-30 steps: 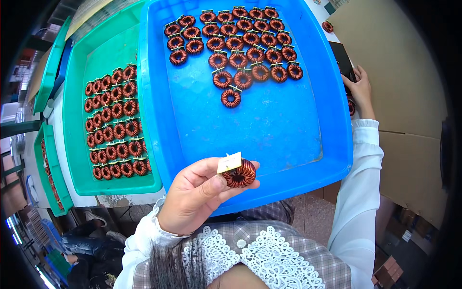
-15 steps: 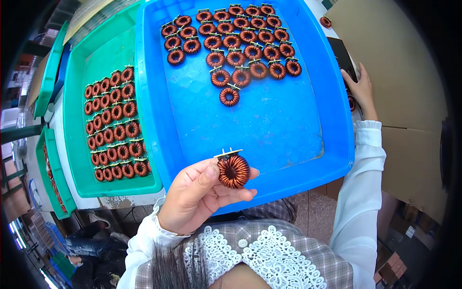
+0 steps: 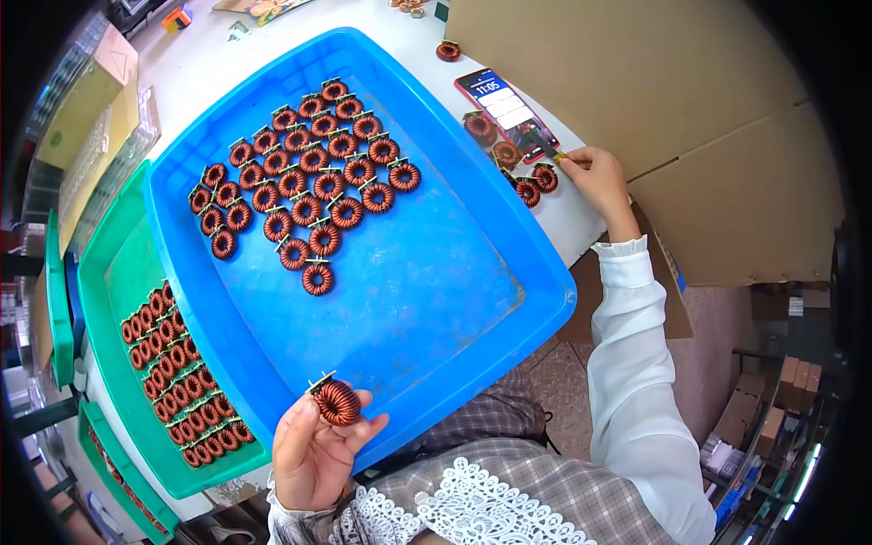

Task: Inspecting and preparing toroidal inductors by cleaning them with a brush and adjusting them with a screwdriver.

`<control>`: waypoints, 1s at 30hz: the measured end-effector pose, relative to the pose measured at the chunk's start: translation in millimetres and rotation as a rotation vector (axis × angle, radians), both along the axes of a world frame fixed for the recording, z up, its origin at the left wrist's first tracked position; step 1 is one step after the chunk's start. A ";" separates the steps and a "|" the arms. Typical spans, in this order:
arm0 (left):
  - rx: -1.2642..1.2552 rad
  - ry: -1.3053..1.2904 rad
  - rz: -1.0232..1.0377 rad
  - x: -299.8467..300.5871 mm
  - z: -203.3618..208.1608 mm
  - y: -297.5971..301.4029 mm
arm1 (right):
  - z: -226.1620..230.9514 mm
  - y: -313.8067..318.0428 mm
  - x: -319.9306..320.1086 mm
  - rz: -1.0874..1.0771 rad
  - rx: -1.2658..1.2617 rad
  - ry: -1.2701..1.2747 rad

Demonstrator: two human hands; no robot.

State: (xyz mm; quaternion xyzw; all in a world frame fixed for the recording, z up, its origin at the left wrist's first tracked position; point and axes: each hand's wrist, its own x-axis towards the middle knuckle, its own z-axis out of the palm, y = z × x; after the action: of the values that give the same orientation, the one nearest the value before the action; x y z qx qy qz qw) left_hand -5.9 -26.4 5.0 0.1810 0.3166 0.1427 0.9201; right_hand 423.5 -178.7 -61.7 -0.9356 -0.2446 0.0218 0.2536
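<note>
My left hand (image 3: 313, 454) is closed on a toroidal coil (image 3: 337, 403) wound with copper wire, over the near edge of the blue tray (image 3: 454, 263). The coil has a small board with thin pins at its upper left. My right hand (image 3: 595, 186) pinches a small, thin dark tool (image 3: 542, 145) with a yellowish part by the fingertips; its exact kind is unclear. That tool lies across the view of a lit phone (image 3: 495, 95) on the white table. Several loose coils (image 3: 480, 128) rest beside the phone. Inside the blue tray stand rows of similar coils (image 3: 305, 211).
To the left, a green tray (image 3: 109, 272) holds more rows of coils, partly covered by the blue tray's edge. A large cardboard sheet (image 3: 636, 82) stands at the right. One coil (image 3: 448, 51) sits near its edge. Boxes (image 3: 792, 386) fill a shelf at lower right.
My view has swung to the right, showing the phone and loose coils. My right hand now shows pinching a small dark tool. My left hand still holds the coil, which has tilted.
</note>
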 end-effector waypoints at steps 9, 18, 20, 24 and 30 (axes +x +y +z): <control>-0.006 0.009 0.041 1.8 -0.3 1.7 | -7.7 2.3 7.8 -0.142 0.130 -0.313; 0.172 0.040 -0.097 2.6 3.2 -1.4 | 65.1 33.1 -113.6 0.279 0.663 0.158; 0.191 0.039 -0.129 -0.3 3.8 0.8 | 88.3 42.4 -168.2 0.654 0.650 0.377; 0.267 0.110 -0.234 9.6 10.4 -2.7 | 89.6 53.3 -232.5 0.894 0.621 0.565; 0.245 0.044 -0.221 1.0 6.8 -1.8 | 71.4 67.0 -249.5 0.812 0.703 1.080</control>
State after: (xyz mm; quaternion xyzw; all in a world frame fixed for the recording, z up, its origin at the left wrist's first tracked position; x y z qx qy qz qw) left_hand -4.8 -28.2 11.8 0.3286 0.2950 0.0741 0.8941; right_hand 174.0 -111.7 9.7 -0.4958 -0.4039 0.4892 0.5931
